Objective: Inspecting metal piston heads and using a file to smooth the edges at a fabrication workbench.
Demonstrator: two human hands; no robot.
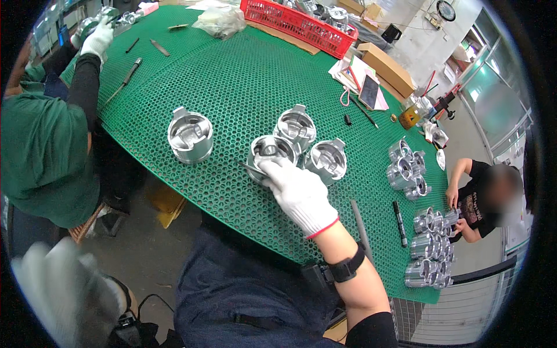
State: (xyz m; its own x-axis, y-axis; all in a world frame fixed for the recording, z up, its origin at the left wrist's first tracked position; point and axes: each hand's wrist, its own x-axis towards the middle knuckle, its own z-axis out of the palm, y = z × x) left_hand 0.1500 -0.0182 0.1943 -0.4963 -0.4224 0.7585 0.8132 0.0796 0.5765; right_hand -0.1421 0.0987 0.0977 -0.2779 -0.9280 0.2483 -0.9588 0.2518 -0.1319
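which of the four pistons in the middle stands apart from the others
The leftmost piston: green mat surrounds it, while the other three cluster by the right hand.

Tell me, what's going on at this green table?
The person's white-gloved right hand is at a metal piston, apparently with a thin tool; two more pistons stand close by and another piston apart to the left. The blurred left hand, also gloved, is off the table. A co-worker in green reaches over the far left side; a co-worker in black is beside grouped pistons at the right.
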